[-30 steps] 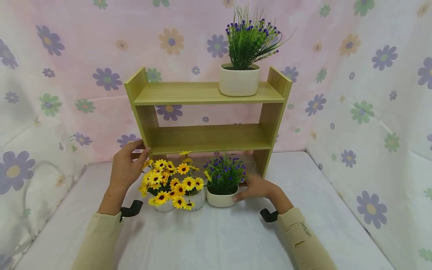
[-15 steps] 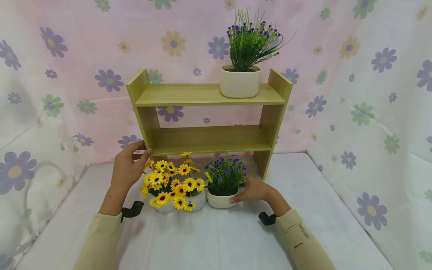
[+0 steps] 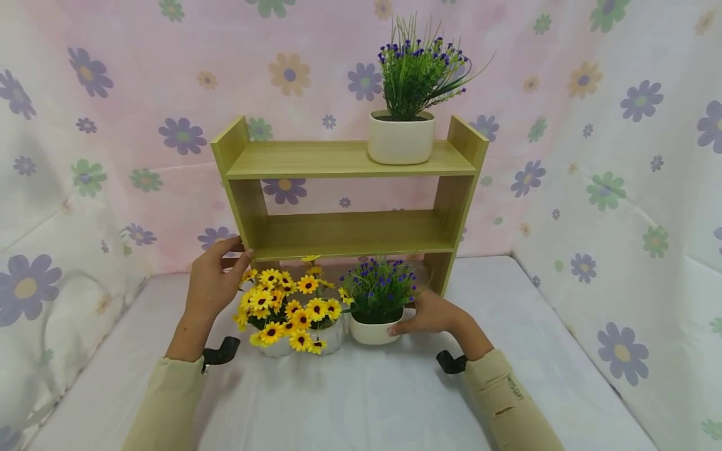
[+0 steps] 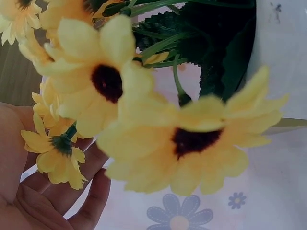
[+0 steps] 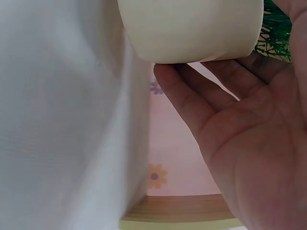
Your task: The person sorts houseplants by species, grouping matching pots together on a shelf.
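Observation:
My right hand (image 3: 431,313) holds a cream oval flowerpot (image 3: 373,332) of small purple flowers by its right side, thumb in front. In the right wrist view, fingertips (image 5: 165,74) press the wall of this flowerpot (image 5: 192,28); its base looks level or nearly so, and I cannot tell whether it touches the table. My left hand (image 3: 214,275) rests its fingers and thumb tip at the left side panel of a wooden shelf (image 3: 350,235). Yellow flowers (image 3: 271,300) in two white pots (image 3: 327,338) stand close by; they partly cover the left hand (image 4: 57,191) in the left wrist view.
Another cream pot (image 3: 402,141) with tall purple flowers and grass stands on the shelf's top board, at the right. White cloth covers the table (image 3: 338,401). Flower-printed cloth (image 3: 615,207) hangs at the back and sides.
The purple-flower pot in my right hand has shifted slightly right and up, which opens a narrow gap beside the white pot. My left hand stays at the shelf's side.

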`<state>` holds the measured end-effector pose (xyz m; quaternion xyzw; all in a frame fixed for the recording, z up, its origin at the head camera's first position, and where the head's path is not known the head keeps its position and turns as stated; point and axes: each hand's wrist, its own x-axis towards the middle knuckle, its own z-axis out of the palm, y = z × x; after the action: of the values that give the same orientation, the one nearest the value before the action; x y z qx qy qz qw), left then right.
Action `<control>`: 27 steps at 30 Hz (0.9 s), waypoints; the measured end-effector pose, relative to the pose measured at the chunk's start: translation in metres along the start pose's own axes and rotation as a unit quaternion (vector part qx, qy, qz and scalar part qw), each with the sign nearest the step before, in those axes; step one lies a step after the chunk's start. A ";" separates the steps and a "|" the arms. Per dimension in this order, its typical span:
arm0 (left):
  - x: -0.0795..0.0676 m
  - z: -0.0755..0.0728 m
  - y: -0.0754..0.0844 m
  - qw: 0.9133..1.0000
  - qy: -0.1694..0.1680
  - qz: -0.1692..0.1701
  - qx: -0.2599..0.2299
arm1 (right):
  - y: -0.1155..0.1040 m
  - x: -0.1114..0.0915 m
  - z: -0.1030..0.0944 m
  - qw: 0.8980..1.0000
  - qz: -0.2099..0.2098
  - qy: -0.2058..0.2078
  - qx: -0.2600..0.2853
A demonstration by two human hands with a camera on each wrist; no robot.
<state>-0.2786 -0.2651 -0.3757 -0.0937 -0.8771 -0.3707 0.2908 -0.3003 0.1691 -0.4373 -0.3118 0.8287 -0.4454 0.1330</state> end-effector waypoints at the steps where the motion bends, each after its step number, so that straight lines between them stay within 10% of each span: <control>1: 0.000 0.000 0.000 1.000 0.000 0.001 0.001 | -0.002 0.000 -0.002 1.000 -0.004 0.001 0.002; 27: 0.001 0.001 -0.003 1.000 0.002 -0.003 -0.002 | -0.032 -0.013 -0.030 0.995 -0.048 0.086 0.002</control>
<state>-0.2804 -0.2667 -0.3773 -0.0908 -0.8762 -0.3735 0.2908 -0.2929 0.1841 -0.3948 -0.3118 0.8201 -0.4782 0.0403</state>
